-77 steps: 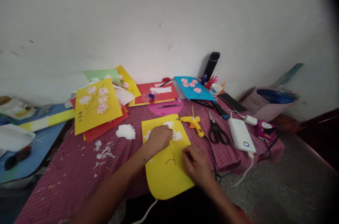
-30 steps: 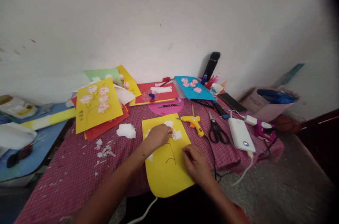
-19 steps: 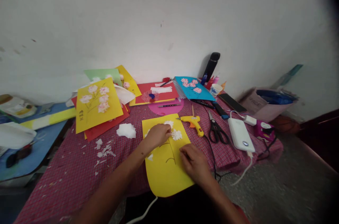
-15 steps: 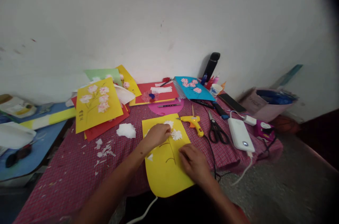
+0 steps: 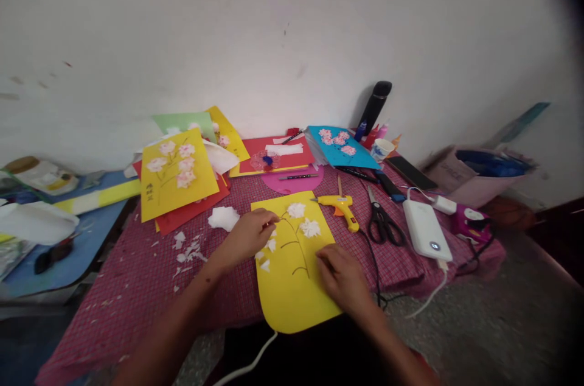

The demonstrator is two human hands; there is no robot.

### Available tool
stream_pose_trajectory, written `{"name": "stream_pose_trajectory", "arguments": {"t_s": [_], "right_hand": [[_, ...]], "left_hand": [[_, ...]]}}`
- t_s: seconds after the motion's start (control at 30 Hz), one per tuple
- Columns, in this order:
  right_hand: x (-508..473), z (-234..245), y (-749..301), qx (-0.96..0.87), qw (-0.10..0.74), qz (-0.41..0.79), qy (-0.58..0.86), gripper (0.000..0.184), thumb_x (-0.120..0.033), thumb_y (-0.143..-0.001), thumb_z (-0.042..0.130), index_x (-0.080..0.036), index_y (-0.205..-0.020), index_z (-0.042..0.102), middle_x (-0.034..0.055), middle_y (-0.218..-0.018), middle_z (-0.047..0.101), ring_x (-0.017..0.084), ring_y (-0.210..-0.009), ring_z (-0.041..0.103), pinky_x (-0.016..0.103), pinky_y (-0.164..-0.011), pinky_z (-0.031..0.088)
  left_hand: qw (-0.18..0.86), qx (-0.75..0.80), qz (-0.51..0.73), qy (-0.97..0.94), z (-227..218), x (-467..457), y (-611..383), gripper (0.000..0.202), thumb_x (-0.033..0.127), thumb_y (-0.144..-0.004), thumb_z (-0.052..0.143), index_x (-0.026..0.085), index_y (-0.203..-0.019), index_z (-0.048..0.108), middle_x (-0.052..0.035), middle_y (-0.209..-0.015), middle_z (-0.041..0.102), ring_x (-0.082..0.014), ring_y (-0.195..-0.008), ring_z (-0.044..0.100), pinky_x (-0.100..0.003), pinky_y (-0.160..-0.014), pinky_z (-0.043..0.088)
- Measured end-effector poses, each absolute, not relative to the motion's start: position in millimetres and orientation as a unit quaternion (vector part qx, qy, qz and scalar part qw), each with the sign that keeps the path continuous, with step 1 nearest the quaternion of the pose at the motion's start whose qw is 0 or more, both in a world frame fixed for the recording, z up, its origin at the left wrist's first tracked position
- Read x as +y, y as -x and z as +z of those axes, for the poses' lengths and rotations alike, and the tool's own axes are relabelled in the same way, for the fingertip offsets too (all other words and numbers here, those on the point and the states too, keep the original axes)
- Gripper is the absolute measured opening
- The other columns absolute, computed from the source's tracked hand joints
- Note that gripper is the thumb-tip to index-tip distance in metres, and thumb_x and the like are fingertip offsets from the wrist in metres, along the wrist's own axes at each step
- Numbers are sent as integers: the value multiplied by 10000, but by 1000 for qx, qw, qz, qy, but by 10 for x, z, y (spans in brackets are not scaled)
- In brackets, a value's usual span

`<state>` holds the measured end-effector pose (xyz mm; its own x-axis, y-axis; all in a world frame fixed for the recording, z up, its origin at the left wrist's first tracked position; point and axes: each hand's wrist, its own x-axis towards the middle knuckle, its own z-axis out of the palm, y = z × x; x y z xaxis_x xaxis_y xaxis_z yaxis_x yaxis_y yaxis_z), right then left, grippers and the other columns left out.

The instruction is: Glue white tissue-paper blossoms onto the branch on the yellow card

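Note:
A yellow paper sheet [image 5: 292, 288] lies at the table's near edge, with a drawn brown branch and white tissue flowers [image 5: 303, 220] stuck on it. My left hand [image 5: 249, 234] rests at the sheet's left edge, fingers curled in a pinch beside small white paper bits [image 5: 268, 255]; what it holds is too small to name. My right hand [image 5: 340, 276] lies on the sheet's lower right, fingers bent down and pressing the paper flat.
A yellow glue gun [image 5: 340, 206], black scissors [image 5: 383, 224] and a white power bank [image 5: 424, 229] lie to the right on the red checked cloth [image 5: 137, 288]. White tissue [image 5: 223, 217] and scraps lie left. Coloured flower cards [image 5: 176, 173] are stacked at the back, with a black bottle [image 5: 375, 106].
My left hand has moved left and down, off the upper flowers to the sheet's left edge, uncovering the branch and flowers. The camera has shifted a little; my right hand stays on the sheet.

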<state>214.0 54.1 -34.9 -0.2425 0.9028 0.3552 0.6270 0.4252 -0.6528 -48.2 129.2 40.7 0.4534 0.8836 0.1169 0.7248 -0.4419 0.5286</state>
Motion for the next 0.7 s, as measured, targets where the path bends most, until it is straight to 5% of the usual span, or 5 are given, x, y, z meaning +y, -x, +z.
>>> {"name": "stream_pose_trajectory", "arguments": {"t_s": [0.7], "right_hand": [[538, -313, -2140, -764, 363, 177, 503, 124, -175, -933, 515, -212, -934, 633, 60, -885, 659, 206, -814, 625, 320, -732, 497]], "left_hand": [[119, 488, 82, -861, 56, 1496, -117, 244, 277, -953, 488, 188, -840, 685, -62, -876, 656, -208, -868, 613, -304, -779, 453]]}}
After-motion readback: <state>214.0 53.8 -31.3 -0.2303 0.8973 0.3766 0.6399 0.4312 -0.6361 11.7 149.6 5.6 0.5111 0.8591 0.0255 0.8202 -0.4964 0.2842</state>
